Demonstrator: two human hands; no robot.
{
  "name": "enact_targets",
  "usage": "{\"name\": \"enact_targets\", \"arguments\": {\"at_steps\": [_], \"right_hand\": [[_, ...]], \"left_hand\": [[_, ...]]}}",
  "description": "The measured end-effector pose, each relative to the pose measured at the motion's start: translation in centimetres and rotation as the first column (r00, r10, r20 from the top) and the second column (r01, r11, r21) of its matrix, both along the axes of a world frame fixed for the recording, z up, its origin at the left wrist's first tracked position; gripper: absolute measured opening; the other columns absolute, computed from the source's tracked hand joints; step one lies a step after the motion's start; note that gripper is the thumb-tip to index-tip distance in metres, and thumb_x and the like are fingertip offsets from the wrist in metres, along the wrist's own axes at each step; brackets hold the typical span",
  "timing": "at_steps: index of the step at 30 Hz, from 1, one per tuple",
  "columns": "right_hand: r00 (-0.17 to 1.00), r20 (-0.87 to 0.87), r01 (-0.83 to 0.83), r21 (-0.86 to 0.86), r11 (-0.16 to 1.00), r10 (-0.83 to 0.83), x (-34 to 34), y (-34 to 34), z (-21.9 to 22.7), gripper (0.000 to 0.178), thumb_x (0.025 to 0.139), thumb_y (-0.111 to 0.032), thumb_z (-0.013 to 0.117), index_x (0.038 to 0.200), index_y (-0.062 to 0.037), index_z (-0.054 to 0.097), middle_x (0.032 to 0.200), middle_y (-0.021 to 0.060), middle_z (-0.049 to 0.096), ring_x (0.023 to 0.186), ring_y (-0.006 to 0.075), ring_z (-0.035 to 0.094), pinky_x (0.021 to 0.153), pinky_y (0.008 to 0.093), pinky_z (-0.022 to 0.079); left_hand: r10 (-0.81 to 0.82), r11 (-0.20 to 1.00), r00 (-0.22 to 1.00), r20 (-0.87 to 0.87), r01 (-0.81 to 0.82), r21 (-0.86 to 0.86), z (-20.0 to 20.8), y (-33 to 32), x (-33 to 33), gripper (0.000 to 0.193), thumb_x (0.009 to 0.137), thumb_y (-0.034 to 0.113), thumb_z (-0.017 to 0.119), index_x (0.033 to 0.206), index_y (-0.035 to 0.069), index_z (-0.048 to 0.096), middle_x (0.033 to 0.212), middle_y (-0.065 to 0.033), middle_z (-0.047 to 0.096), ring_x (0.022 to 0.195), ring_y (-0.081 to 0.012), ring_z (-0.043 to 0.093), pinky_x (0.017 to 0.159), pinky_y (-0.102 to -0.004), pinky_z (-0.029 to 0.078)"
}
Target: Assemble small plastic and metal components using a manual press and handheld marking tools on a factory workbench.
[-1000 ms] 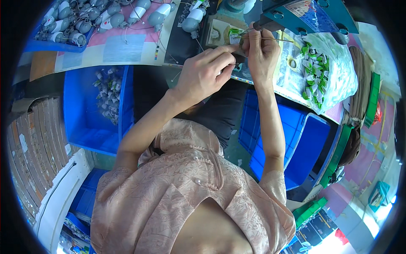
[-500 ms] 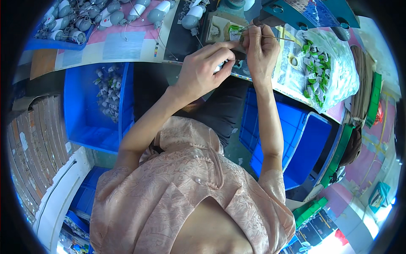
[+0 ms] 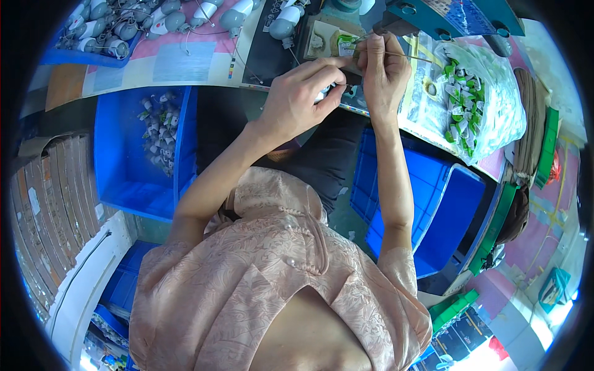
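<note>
My left hand [image 3: 296, 94] is closed, thumb against fingers, round a small white-and-grey part [image 3: 322, 94] that is mostly hidden by the fingers. Its index finger reaches toward my right hand [image 3: 385, 73]. The right one pinches a thin brown stick [image 3: 416, 58], which sticks out to the right past the knuckles. Just beyond the fingertips, a small green-and-white piece [image 3: 345, 42] sits at a pale block [image 3: 322, 41] on the bench. Grey-and-white bulb-shaped parts [image 3: 232, 22] with thin wires lie farther left.
A clear plastic bag [image 3: 498, 120] holds several green-and-white pieces [image 3: 464, 102]. Above the right hand stands a teal machine [image 3: 458, 18]. Blue bins stand below the bench, one at left [image 3: 133, 195] with parts inside and one at right [image 3: 451, 213]. Stacked cardboard [image 3: 59, 216] is far left.
Both hands keep their grips and nearly the same places. The bench items sit slightly lower in the picture; the stick tilts down a little more toward its right end.
</note>
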State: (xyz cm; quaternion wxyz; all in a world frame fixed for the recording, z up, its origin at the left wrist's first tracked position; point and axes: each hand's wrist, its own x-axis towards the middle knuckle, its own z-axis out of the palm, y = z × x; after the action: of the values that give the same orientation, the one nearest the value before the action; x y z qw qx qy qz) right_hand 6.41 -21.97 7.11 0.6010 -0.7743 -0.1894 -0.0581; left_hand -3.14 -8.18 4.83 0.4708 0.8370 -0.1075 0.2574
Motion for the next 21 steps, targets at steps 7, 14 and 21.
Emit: {"name": "enact_targets", "arguments": {"at_steps": [7,14,21], "right_hand": [[1.000,0.013,0.028,-0.003,1.000,-0.028,-0.31,0.38,0.28,0.036,0.109,-0.026,0.056,0.085,-0.0014,0.065,0.064,-0.0027,0.053,0.059,0.0037,0.044,0.053,0.0218,0.035],[1.000,0.018,0.017,0.033,0.999,-0.017,-0.20,0.21,-0.16,0.035,0.109,-0.027,0.057,0.085,-0.0027,0.065,0.065,-0.0032,0.054,0.059,0.0029,0.044,0.052,0.0208,0.034],[0.999,0.015,0.028,0.027,0.999,-0.028,-0.42,0.44,0.26,0.041,0.109,-0.029,0.057,0.077,-0.0033,0.057,0.062,-0.0026,0.054,0.059,0.0036,0.046,0.051,0.0231,0.036]], "left_hand": [[0.025,0.999,0.994,0.110,-0.028,0.030,-0.78,0.10,0.41,0.017,0.085,0.009,0.075,0.095,0.008,0.062,0.110,-0.0052,0.072,0.090,-0.0266,0.072,0.075,-0.0363,0.060],[-0.003,1.000,1.000,0.019,0.003,-0.018,-0.33,0.16,-0.01,0.015,0.086,0.004,0.076,0.095,0.004,0.065,0.117,-0.0087,0.073,0.101,-0.0296,0.073,0.084,-0.0373,0.059],[-0.006,0.999,1.000,0.028,0.007,-0.035,-0.63,0.21,0.03,0.015,0.086,0.004,0.076,0.096,0.004,0.065,0.120,-0.0089,0.073,0.101,-0.0302,0.073,0.083,-0.0376,0.059]]}}
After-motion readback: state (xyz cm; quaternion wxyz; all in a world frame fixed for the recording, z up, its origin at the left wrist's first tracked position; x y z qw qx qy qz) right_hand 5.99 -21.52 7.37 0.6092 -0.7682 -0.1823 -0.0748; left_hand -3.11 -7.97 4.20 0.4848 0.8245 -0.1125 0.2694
